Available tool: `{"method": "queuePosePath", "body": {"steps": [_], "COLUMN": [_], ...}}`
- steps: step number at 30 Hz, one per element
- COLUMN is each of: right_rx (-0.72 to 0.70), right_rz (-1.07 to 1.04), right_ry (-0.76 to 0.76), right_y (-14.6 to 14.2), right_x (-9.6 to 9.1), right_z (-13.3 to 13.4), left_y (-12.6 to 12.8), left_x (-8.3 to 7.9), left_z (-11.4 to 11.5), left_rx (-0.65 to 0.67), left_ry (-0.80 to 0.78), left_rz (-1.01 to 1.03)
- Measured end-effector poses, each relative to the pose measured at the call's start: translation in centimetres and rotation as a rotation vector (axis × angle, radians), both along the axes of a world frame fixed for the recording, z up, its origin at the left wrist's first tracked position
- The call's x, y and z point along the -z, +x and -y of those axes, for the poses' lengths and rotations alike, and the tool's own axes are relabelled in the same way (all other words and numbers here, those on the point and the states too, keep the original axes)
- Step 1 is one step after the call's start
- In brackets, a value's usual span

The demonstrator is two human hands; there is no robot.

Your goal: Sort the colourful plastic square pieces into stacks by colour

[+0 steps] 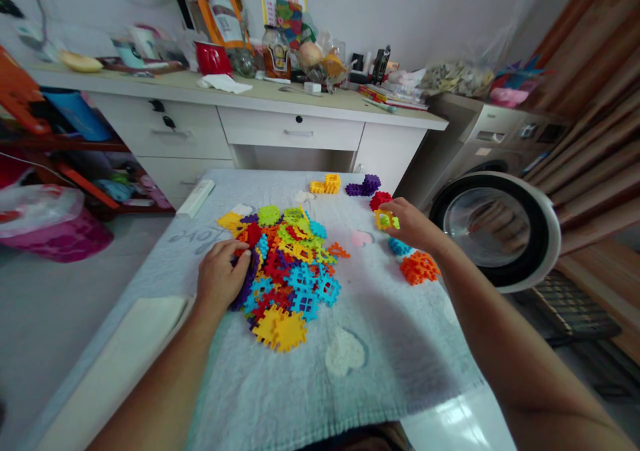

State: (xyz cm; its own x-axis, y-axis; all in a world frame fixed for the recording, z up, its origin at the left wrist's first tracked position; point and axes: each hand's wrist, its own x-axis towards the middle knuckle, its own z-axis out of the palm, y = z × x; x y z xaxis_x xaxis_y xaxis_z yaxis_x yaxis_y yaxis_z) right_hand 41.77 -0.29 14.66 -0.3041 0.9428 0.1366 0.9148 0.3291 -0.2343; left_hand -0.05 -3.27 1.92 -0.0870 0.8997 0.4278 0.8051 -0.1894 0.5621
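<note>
On my feed, the left hand curls against purple pieces at the edge of the colourful heap on the tablecloth; I can't tell whether it grips any. The right hand pinches a yellow piece right of the heap. Beyond, I see a bag-lined pink bin with something red inside, then, on the counter, an amber-filled jar beside a clear bowl of round, fruit-like things.

Multicoloured notched pieces heaped, overlapping; yellow-green piece right of heap, perhaps tilted.
</note>
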Motion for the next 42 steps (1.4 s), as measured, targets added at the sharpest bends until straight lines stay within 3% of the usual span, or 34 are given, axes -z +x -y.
{"method": "queuePosePath", "body": {"steps": [4,9,14,23,33,42], "right_rx": [0.004,-0.002,0.115,0.178,0.169,0.125], "right_rz": [0.089,0.095,0.139,0.195,0.315,0.264], "right_ry": [-0.022,0.004,0.038,0.056,-0.011,-0.007], "right_y": [-0.8,-4.5,-7.8,-8.9,-9.4,-9.0], "right_x": [0.3,2.3,3.7,3.9,4.3,4.6], "right_z": [-3.5,-8.4,-13.0,-20.2,-24.6,-24.7], "left_y": [-0.2,-0.3,-0.3,-0.2,0.0,0.0], "left_x": [0.2,0.5,0.6,0.4,0.4,0.3], "left_z": [-0.1,-0.2,-0.3,-0.2,-0.1,0.0], "left_rx": [-0.003,-0.005,-0.013,-0.006,-0.028,-0.026], "left_ry": [-0.011,-0.02,-0.028,-0.041,-0.057,-0.063], "left_rz": [0.008,0.009,0.034,0.054,0.08,0.076]}}
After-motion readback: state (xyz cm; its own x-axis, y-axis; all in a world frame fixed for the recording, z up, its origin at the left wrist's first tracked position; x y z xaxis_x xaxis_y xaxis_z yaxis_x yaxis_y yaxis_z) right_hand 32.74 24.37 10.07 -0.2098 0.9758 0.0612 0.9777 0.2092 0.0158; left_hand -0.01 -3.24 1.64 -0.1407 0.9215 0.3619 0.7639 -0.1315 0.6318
